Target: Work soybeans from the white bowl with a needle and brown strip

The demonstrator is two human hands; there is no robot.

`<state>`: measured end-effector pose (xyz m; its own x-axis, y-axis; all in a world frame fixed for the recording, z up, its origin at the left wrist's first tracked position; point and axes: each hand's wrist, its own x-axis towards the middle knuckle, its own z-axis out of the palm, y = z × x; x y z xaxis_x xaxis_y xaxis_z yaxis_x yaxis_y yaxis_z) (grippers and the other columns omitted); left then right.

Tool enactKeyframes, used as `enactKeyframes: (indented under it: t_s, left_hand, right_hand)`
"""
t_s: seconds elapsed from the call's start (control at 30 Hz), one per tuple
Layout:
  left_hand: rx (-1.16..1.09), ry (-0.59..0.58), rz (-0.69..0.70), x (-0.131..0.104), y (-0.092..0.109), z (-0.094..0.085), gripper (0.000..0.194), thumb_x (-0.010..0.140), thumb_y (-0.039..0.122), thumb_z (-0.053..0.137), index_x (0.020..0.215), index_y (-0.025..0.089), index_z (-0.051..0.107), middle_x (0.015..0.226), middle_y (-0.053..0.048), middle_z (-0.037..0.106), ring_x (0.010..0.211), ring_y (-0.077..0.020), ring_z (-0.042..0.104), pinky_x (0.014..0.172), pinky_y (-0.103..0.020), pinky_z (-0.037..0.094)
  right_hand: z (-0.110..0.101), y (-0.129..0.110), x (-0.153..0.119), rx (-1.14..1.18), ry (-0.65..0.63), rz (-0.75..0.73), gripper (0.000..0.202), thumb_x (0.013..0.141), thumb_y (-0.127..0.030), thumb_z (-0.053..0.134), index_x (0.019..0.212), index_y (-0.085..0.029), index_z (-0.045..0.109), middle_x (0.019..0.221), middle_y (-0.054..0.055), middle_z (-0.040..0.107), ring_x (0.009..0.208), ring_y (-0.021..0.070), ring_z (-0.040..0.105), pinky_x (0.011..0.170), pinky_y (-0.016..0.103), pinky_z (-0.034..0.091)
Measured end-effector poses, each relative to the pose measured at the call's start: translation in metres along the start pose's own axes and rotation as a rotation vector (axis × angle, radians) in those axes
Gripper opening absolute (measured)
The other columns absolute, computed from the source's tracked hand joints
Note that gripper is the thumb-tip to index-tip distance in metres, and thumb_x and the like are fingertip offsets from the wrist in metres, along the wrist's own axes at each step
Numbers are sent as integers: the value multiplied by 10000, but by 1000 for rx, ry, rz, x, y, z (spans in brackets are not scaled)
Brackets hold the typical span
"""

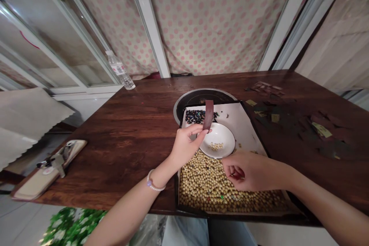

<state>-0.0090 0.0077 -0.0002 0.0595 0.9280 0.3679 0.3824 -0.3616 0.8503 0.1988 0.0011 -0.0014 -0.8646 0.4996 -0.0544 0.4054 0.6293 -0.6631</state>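
Note:
My left hand [188, 142] pinches the lower end of a dark red-brown strip [208, 114], which stands upright beside a white bowl [226, 134]. A few pale beads [216, 146] lie in the bowl. Curled over the beige beads [201, 180] at the front of the tray [245, 113] is my right hand [240, 171]; its fingers are closed, and what they hold, if anything, is hidden. Dark beads [196, 116] lie at the tray's back left, partly behind the strip.
A round dark plate [184, 102] is partly under the tray on the wooden table [123, 142]. Brown scraps [331, 123] and yellow pieces [275, 118] lie at right. A bottle [121, 71] stands at back left; a pale board [34, 184] with small items lies at left.

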Motion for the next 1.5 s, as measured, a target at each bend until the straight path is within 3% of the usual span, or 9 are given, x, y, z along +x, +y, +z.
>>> enactKeyframes:
  t_s: [0.2,0.47,0.83,1.5]
  left_hand:
    - [2,3,3,0,2,0,137,813,175,609,863,177,736,898,-54,755,798,-164,695,767,-295,552]
    - [5,-4,13,0,0,1,140,819,164,603,869,166,734,879,-61,758,796,-171,699,760,-301,548]
    - [13,2,19,0,0,1,139,821,183,602,871,182,732,892,-52,757,810,-172,698,772,-314,553]
    - [-3,-5,32,0,0,1,151,823,171,595,863,198,738,887,-39,759,801,-161,696,783,-302,544]
  right_hand:
    - [-5,3,-3,-38,5,26,133,642,-52,506,661,-178,469,611,-44,528,551,67,442,517,186,316]
    - [-28,11,-13,-212,83,196,135,642,-44,515,601,-173,508,569,-33,553,545,98,444,518,229,277]
    - [-15,7,-7,-244,71,95,139,648,-46,496,607,-178,498,559,-37,520,548,95,426,530,227,259]
    - [-11,10,-6,-299,46,122,134,639,-45,481,614,-176,495,578,-27,528,559,103,426,526,235,225]
